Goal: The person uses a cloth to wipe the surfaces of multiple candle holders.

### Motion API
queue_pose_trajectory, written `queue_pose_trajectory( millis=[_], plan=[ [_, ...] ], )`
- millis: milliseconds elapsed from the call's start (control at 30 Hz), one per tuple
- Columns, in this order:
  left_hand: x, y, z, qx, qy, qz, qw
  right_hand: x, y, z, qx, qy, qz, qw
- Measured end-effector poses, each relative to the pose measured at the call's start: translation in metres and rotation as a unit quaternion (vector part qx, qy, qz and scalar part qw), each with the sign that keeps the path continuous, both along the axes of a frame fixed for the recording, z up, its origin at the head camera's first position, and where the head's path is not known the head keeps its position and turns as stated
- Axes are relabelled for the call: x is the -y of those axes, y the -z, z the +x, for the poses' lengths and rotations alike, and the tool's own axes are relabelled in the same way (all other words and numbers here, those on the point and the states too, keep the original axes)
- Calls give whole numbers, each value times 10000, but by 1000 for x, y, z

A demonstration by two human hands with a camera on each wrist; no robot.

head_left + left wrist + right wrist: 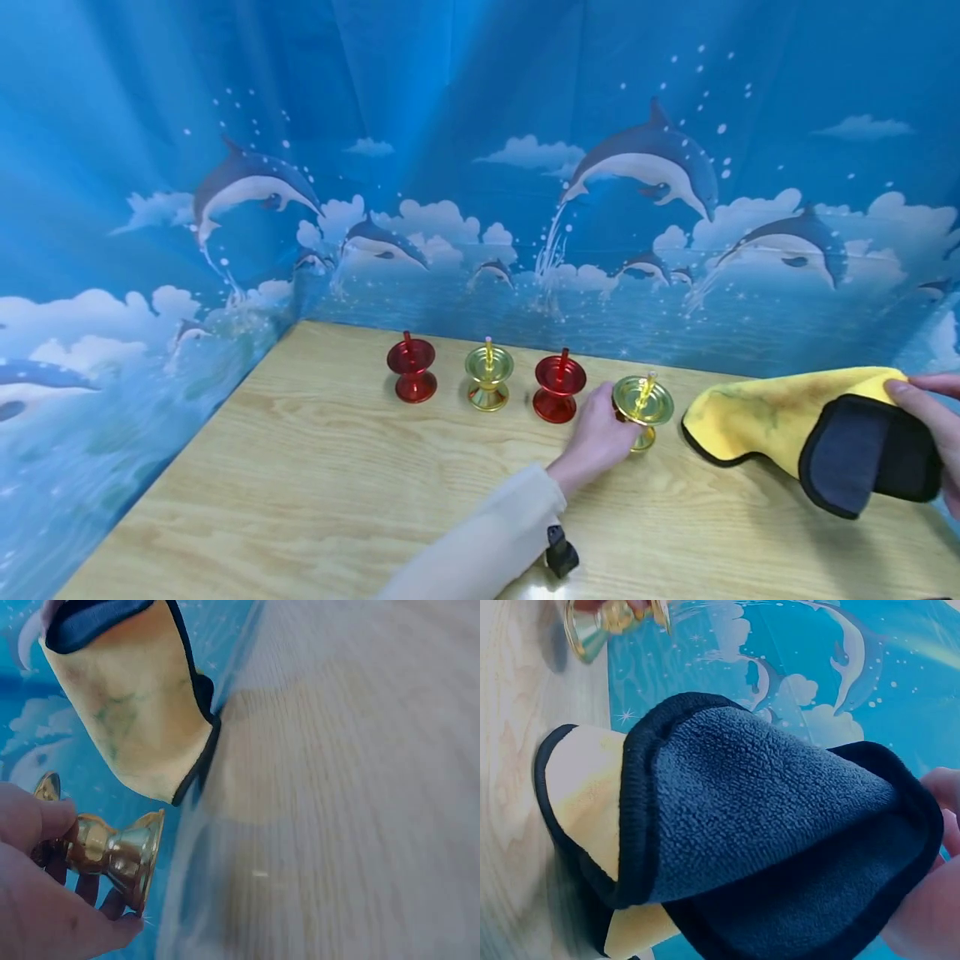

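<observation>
**Gold candle holder in one hand, cleaning cloth in the other**

Starting big: the wooden table (300, 467) is sitting in front of a blue dolphin backdrop (480, 167), and the yellow-and-dark cloth (780, 417) is hanging off its right side. It's looking soft and floppy, so it's probably going to drape and fold wherever it's grabbed; a bunched edge seems like the best spot. The right hand (933, 433) is pinching that cloth at its far end, fingers curled over the dark side, with the yellow part trailing onto the table.

Next, the row of four little candle holders along the back. The left hand (600, 437) is wrapping its fingers (45, 825) around the stem of the rightmost gold candle holder (643, 408), right under the dish. I'm guessing it's light, stiff, shiny metal, so likely slippery; the narrow waist is the natural grip. It's standing just left of the cloth, close but not touching. A red candle holder (558, 387) is standing just beside the left hand.
</observation>
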State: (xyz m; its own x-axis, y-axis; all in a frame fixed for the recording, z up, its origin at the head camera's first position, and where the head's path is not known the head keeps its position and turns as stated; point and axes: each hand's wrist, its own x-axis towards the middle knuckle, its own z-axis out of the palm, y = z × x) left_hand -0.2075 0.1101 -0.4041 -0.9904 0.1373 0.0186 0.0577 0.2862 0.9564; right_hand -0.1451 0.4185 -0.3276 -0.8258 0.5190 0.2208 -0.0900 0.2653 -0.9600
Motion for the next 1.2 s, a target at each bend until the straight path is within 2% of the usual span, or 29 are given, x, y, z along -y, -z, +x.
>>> queue_pose_trajectory(
  millis=[133, 300, 467, 533, 667, 767, 833, 967, 1033, 1100, 1200],
  plan=[
    [-9, 7, -14, -89, -334, -281, 9990, 4, 2, 1, -89, -55, -146, 9998],
    [-15, 17, -28, -111, -581, -622, 9963, 14, 1, 1, -211, -49, -326, 9992],
    [-20, 20, -30, -74, -743, -1137, 9907, 21, 4, -2, -679, -113, -1003, 9926],
    [-21, 19, -30, -87, -764, -1224, 9895, 22, 5, -3, -794, -206, -1073, 9908],
    [-18, 17, -26, 42, -691, -1053, 9920, 24, 11, -1, -727, -495, -711, 9936],
    [-10, 14, -18, 254, -476, -890, 9946, 23, 17, 1, -146, -477, -9, 9988],
    [0, 11, -10, 418, -209, -806, 9956, 22, 21, 2, 403, -412, 494, 9971],
    [31, 5, 3, 648, 505, -722, 9940, 18, 27, 1, 1539, -488, 1081, 9810],
    [48, 3, 6, 736, 697, -734, 9921, 15, 29, 0, 2038, -509, 1291, 9691],
    [63, 1, 8, 763, 690, -762, 9918, 13, 30, -1, 2409, -546, 1402, 9588],
    [81, -1, 6, 589, 359, -801, 9944, 12, 29, -3, 2796, -571, 1492, 9467]
  ],
)
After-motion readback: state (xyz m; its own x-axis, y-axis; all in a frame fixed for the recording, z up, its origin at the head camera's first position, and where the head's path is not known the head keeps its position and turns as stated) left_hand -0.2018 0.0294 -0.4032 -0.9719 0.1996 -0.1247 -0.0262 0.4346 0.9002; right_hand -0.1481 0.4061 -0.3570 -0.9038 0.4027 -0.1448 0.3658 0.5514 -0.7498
